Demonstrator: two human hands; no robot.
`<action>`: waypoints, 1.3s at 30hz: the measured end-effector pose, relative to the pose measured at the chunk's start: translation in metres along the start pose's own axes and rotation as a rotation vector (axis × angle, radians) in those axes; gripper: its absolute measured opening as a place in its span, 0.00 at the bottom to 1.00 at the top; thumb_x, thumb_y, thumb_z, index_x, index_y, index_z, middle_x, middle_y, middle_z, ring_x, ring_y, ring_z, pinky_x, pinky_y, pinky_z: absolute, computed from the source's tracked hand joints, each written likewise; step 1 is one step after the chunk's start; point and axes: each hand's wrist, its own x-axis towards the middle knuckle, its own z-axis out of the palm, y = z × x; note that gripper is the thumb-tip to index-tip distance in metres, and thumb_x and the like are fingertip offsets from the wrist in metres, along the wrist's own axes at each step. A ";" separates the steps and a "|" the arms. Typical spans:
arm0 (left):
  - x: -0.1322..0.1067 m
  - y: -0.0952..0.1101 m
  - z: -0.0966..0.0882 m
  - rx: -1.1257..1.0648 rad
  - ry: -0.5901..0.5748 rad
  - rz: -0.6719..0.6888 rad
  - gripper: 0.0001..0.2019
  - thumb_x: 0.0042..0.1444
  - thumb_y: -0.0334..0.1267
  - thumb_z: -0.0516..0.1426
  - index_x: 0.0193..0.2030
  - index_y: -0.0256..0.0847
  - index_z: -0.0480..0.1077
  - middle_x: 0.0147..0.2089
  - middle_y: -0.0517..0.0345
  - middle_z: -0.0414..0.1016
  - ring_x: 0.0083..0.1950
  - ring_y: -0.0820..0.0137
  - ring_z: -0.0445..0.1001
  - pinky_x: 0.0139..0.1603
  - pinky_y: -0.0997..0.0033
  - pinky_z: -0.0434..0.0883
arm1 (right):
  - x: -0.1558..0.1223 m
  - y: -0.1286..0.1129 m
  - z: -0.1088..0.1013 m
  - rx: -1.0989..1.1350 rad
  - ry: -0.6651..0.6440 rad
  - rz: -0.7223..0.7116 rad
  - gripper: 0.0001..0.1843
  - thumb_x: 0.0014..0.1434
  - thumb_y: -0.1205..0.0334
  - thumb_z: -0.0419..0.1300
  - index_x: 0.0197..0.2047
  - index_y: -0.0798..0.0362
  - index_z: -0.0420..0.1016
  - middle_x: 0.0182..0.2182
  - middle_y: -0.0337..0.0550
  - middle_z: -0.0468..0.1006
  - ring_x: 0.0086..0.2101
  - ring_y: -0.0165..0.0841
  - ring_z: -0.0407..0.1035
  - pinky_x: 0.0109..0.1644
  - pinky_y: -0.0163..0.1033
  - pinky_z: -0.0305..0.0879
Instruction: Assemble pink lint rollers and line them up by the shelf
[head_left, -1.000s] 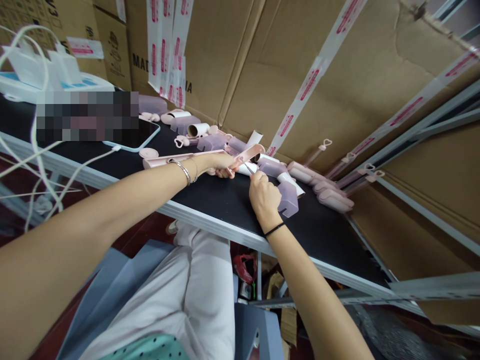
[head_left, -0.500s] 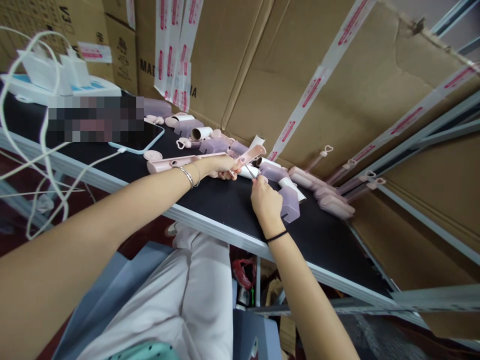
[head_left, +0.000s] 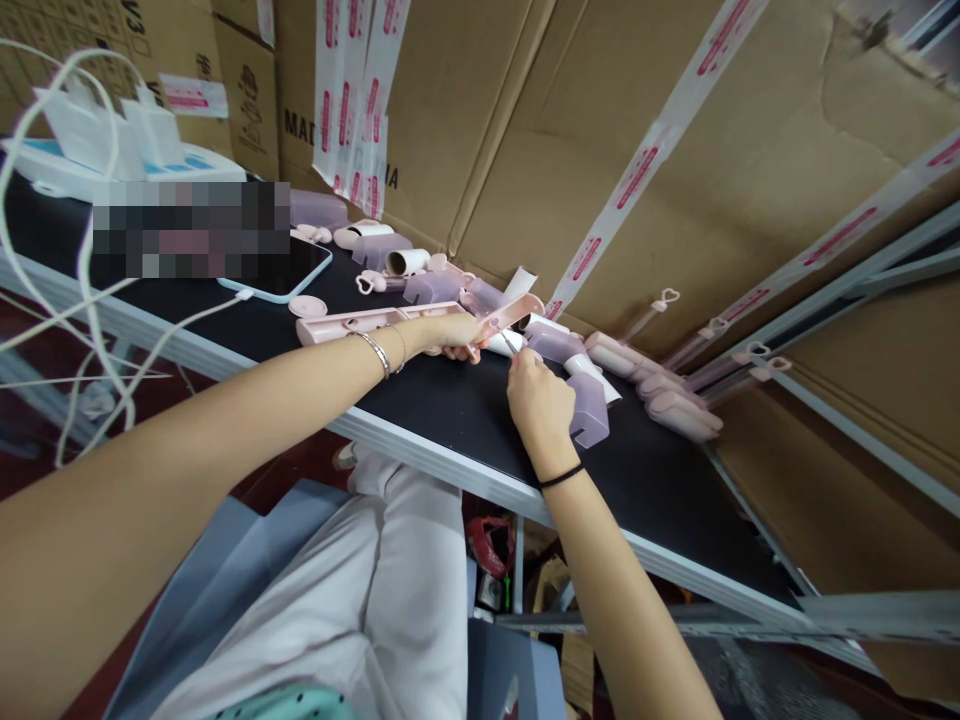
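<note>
Head view: the left hand (head_left: 450,333) lies on the black table (head_left: 442,400), its fingers closed around one end of a pink handle (head_left: 517,312). The handle is just above the tabletop, near the table's far side. Its long axis runs from the hand up and to the right, and its free end points toward the cardboard wall (head_left: 712,130).

The right hand (head_left: 541,400) is just right of it, with thumb and fingertips pinched together on a thin metal tool (head_left: 510,343). The tool slants up and to the left, and its tip is at the underside of the handle. A white roll (head_left: 495,346) lies under the handle between the two hands. A purple cover (head_left: 590,412) stands just beside the right hand.

The table has a pale metal edge and tilts across the frame. Behind the left wrist lies a long pink bar (head_left: 349,322), and beyond that a tablet (head_left: 289,272) with a white cable (head_left: 82,290) plugged in. More pink and purple parts (head_left: 420,275) are strewn along the far edge, and pink cases (head_left: 679,408) are stacked to the right. Taped cardboard boxes close off the back, and grey metal rails (head_left: 862,290) lean against them on the right. White chargers (head_left: 90,135) sit at the far left.
</note>
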 end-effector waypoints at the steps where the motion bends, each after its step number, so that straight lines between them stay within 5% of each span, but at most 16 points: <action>1: 0.000 0.000 0.000 -0.006 -0.005 -0.002 0.25 0.55 0.61 0.47 0.24 0.39 0.57 0.17 0.59 0.64 0.13 0.81 0.49 0.17 0.77 0.41 | 0.000 0.000 0.000 0.000 -0.004 0.001 0.19 0.67 0.58 0.36 0.43 0.55 0.65 0.31 0.49 0.77 0.29 0.34 0.75 0.30 0.33 0.63; 13: 0.004 -0.001 0.002 0.065 0.029 -0.033 0.19 0.55 0.54 0.51 0.26 0.40 0.58 0.17 0.60 0.66 0.13 0.81 0.52 0.17 0.77 0.45 | 0.003 0.007 -0.002 -0.019 -0.034 -0.072 0.21 0.67 0.58 0.35 0.43 0.56 0.67 0.32 0.51 0.77 0.29 0.34 0.75 0.30 0.33 0.63; 27: 0.010 -0.006 -0.003 0.087 0.020 -0.038 0.24 0.52 0.62 0.49 0.29 0.39 0.62 0.18 0.59 0.66 0.13 0.81 0.51 0.17 0.78 0.45 | 0.003 0.001 0.003 -0.024 0.008 -0.038 0.20 0.67 0.58 0.35 0.44 0.54 0.66 0.33 0.49 0.76 0.28 0.34 0.74 0.28 0.33 0.62; 35: 0.019 -0.012 -0.003 -0.003 -0.012 -0.078 0.22 0.56 0.58 0.47 0.25 0.40 0.58 0.17 0.60 0.64 0.12 0.81 0.48 0.16 0.76 0.42 | 0.001 0.000 -0.001 -0.077 0.068 -0.104 0.17 0.65 0.68 0.37 0.42 0.57 0.66 0.33 0.51 0.76 0.34 0.35 0.74 0.31 0.34 0.62; 39: 0.015 -0.010 -0.003 -0.031 -0.037 -0.061 0.22 0.57 0.57 0.47 0.25 0.40 0.58 0.17 0.61 0.63 0.12 0.82 0.47 0.16 0.77 0.40 | 0.002 0.002 0.004 -0.041 0.041 -0.085 0.20 0.67 0.62 0.35 0.42 0.56 0.66 0.34 0.50 0.76 0.31 0.34 0.74 0.30 0.33 0.61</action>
